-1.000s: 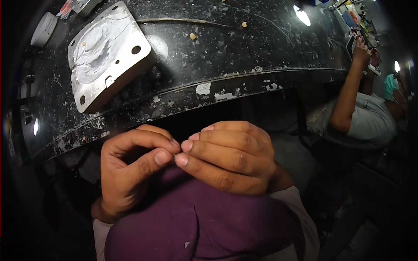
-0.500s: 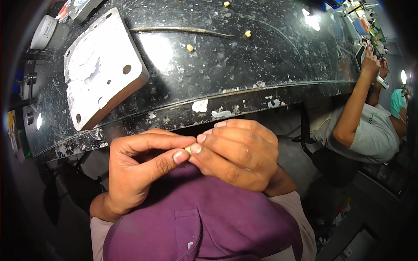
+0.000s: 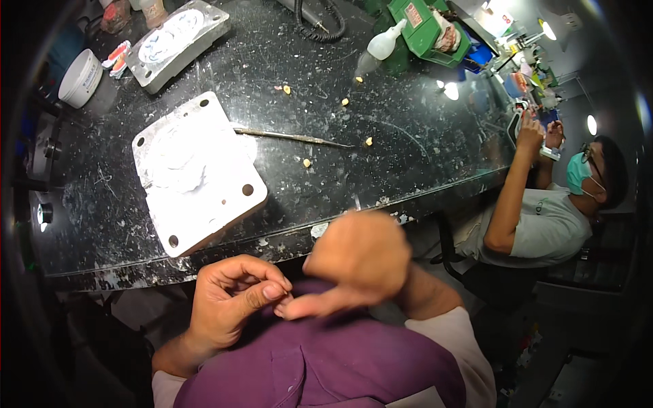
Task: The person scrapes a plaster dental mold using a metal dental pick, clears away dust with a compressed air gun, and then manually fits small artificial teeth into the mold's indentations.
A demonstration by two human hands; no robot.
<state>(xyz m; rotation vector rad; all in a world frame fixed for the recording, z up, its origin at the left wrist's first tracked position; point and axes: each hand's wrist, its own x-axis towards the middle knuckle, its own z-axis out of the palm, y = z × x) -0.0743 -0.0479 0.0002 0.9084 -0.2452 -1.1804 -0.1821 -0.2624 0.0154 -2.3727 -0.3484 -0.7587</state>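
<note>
Over my lap, just off the bench's near edge, both hands meet in front of the purple shirt (image 3: pixel 326 347). The thumb and fingers of my left hand (image 3: pixel 235 299) are closed in a pinch; what they hold, if anything, is hidden. My right hand (image 3: pixel 360 262) is blurred by motion, its thumb stretched toward the left fingertips and its other fingers not readable. Beyond them, on the black bench, lies a metal flask half (image 3: pixel 231 211) filled with white plaster. A thin metal hand tool (image 3: pixel 292 137) lies beside it, with small yellowish tooth-shaped pieces (image 3: pixel 307 163) scattered around.
A second flask half (image 3: pixel 153 78) sits at the back left, near a white tub (image 3: pixel 81 78) and a pink-and-white denture (image 3: pixel 117 58). At the back stand a clear squeeze bottle (image 3: pixel 384 44) and a green bin (image 3: pixel 418 41). A masked co-worker (image 3: pixel 544 217) sits at the right.
My view has shifted, showing more of the bench's far side. My right hand has turned and lifted from the pinch both hands shared on a small yellowish piece; that piece no longer shows.
</note>
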